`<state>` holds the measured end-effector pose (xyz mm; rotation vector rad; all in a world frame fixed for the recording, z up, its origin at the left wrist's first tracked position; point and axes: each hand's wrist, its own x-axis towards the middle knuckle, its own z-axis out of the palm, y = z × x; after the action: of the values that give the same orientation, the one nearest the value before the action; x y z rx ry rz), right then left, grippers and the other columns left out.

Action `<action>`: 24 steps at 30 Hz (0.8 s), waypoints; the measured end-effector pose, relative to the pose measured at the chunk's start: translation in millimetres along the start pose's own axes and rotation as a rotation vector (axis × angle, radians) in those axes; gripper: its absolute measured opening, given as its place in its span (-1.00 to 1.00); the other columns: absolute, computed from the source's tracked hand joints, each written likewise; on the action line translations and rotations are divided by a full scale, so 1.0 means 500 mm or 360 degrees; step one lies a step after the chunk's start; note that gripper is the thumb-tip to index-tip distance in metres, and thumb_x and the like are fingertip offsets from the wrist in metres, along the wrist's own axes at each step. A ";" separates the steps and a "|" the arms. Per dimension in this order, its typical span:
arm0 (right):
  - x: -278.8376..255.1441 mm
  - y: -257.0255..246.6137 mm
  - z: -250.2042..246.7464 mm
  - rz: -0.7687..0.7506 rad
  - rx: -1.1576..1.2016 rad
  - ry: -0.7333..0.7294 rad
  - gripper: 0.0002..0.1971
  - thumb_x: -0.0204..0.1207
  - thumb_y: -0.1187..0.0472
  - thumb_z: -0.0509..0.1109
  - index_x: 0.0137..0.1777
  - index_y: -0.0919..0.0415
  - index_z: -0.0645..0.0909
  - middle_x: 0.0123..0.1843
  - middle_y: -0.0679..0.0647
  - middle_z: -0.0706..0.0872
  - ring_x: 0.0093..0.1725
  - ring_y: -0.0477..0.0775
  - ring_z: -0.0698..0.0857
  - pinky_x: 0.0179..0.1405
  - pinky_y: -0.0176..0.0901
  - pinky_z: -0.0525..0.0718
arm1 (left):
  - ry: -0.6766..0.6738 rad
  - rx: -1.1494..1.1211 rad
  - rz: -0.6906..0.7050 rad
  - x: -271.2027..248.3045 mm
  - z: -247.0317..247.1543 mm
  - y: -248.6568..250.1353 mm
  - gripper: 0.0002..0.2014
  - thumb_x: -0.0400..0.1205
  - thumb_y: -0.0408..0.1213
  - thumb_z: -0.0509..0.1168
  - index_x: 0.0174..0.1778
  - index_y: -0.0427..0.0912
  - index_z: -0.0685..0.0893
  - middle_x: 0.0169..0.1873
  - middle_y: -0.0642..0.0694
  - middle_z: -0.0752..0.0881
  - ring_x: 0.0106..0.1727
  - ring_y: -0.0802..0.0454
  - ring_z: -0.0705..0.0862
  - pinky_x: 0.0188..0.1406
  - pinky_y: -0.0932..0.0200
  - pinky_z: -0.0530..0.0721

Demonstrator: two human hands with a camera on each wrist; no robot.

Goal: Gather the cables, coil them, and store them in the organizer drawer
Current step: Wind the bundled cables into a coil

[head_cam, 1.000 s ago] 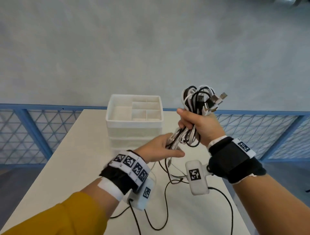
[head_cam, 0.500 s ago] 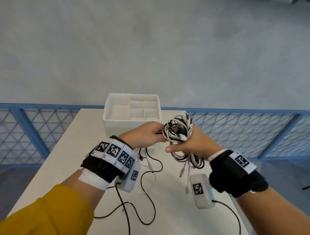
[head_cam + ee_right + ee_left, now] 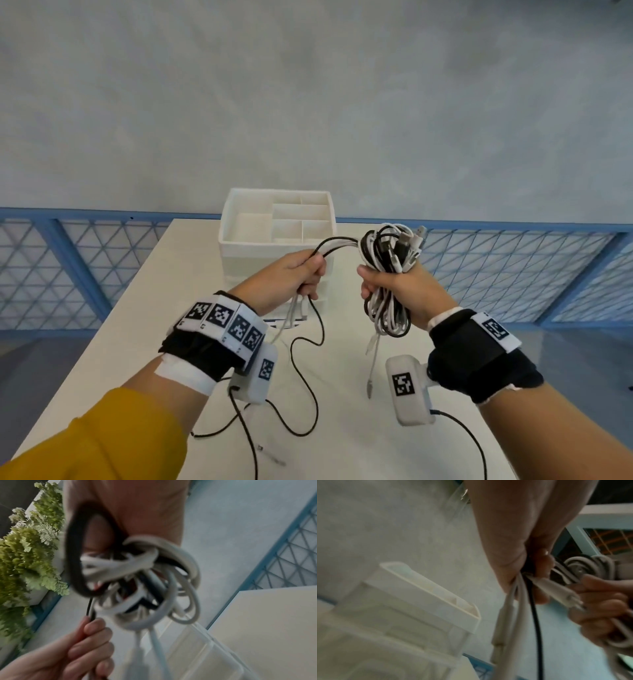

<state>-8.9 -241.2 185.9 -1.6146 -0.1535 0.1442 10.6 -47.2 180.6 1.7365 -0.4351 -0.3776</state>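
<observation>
My right hand (image 3: 394, 287) grips a bundle of black and white cables (image 3: 390, 250) held above the table, with USB plugs sticking out at its top and loops hanging below the fist. My left hand (image 3: 298, 274) grips the loose strands (image 3: 337, 241) that arc over from the bundle. Their tails (image 3: 308, 359) trail down onto the table. The left wrist view shows white and black strands (image 3: 518, 601) running out of the left fist. In the right wrist view the coiled bundle (image 3: 137, 574) hangs from the right fist, and the left hand (image 3: 85, 642) grips strands below it.
A white organizer (image 3: 277, 222) with an open divided top tray stands at the table's far middle, behind my hands. The white table (image 3: 120, 342) ends at a blue lattice railing (image 3: 51, 267). Green plants (image 3: 25, 547) show in the right wrist view.
My hands have drawn apart: the left pulled strands out to the left, and the right raised the bundle so its plugs point up again.
</observation>
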 end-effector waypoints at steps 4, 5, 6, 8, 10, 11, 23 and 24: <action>0.005 -0.006 0.028 -0.0225 -0.0021 0.0043 -0.92 0.37 0.36 0.48 -0.23 0.20 0.65 -0.42 0.00 0.72 -0.37 0.00 0.70 -0.35 -0.22 0.68 | 0.0023 0.0234 0.0082 0.003 0.038 0.004 -0.74 0.71 -0.22 0.00 -0.17 -0.20 0.54 -0.28 -0.14 0.64 -0.19 0.01 0.67 -0.01 0.14 0.63; 0.006 -0.009 0.030 -0.0263 -0.0055 0.0016 -0.88 0.34 0.37 0.50 -0.19 0.17 0.69 -0.38 -0.03 0.77 -0.31 -0.03 0.73 -0.29 -0.25 0.70 | 0.0054 0.0348 0.0101 0.006 0.039 0.003 -0.73 0.69 -0.17 0.03 -0.06 -0.25 0.57 -0.11 -0.20 0.70 -0.01 -0.10 0.68 0.13 0.04 0.62; 0.006 -0.012 0.031 -0.0289 -0.0105 -0.0010 -0.83 0.31 0.38 0.53 -0.15 0.13 0.71 -0.31 -0.05 0.80 -0.23 -0.06 0.77 -0.20 -0.26 0.71 | 0.0101 0.0441 0.0099 0.008 0.038 0.006 -0.69 0.68 -0.14 0.06 0.08 -0.30 0.57 0.06 -0.27 0.69 0.13 -0.17 0.65 0.24 -0.06 0.59; 0.008 -0.020 0.032 -0.0319 -0.0148 -0.0022 -0.73 0.27 0.43 0.54 -0.09 0.10 0.72 -0.20 -0.05 0.82 -0.11 -0.07 0.78 -0.10 -0.24 0.72 | 0.0216 0.0594 0.0135 0.012 0.036 0.017 -0.64 0.68 -0.18 0.07 0.25 -0.35 0.51 0.23 -0.30 0.58 0.24 -0.18 0.57 0.29 -0.07 0.53; 0.010 -0.029 0.035 -0.0346 -0.0146 -0.0007 -0.68 0.24 0.49 0.54 -0.05 0.15 0.71 -0.14 0.02 0.82 -0.07 -0.04 0.78 -0.06 -0.21 0.74 | 0.0330 0.0695 0.0233 0.016 0.042 0.034 -0.64 0.68 -0.23 0.07 0.26 -0.39 0.54 0.26 -0.26 0.49 0.23 -0.11 0.53 0.25 0.14 0.44; 0.010 -0.035 0.037 -0.0367 -0.0165 0.0000 -0.66 0.23 0.50 0.53 -0.02 0.18 0.71 -0.09 0.08 0.81 -0.04 -0.02 0.78 -0.03 -0.18 0.75 | 0.0395 0.0714 0.0267 0.015 0.047 0.042 -0.64 0.68 -0.23 0.07 0.24 -0.39 0.56 0.27 -0.24 0.46 0.20 -0.05 0.52 0.20 0.27 0.39; -0.007 -0.052 0.052 -0.0366 -0.0025 -0.0087 -0.71 0.32 0.61 0.37 -0.13 0.22 0.69 -0.33 -0.02 0.80 -0.24 -0.06 0.77 -0.27 -0.25 0.72 | -0.0022 -0.0111 0.0199 0.011 0.059 0.066 -0.58 0.60 -0.10 0.13 0.38 -0.12 0.49 0.43 -0.13 0.49 0.43 0.01 0.47 0.48 0.04 0.39; -0.006 -0.057 0.054 -0.0393 -0.0038 -0.0071 -0.73 0.34 0.58 0.38 -0.12 0.21 0.69 -0.29 -0.01 0.79 -0.20 -0.04 0.77 -0.22 -0.22 0.73 | -0.0111 -0.0264 0.0257 0.010 0.057 0.058 -0.51 0.56 -0.04 0.16 0.41 -0.11 0.45 0.41 -0.11 0.53 0.44 0.00 0.48 0.49 0.01 0.41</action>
<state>-17.3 -214.1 213.2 -1.6030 -0.3881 -0.0123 -0.9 -79.4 203.3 1.5196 -0.5745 -0.3488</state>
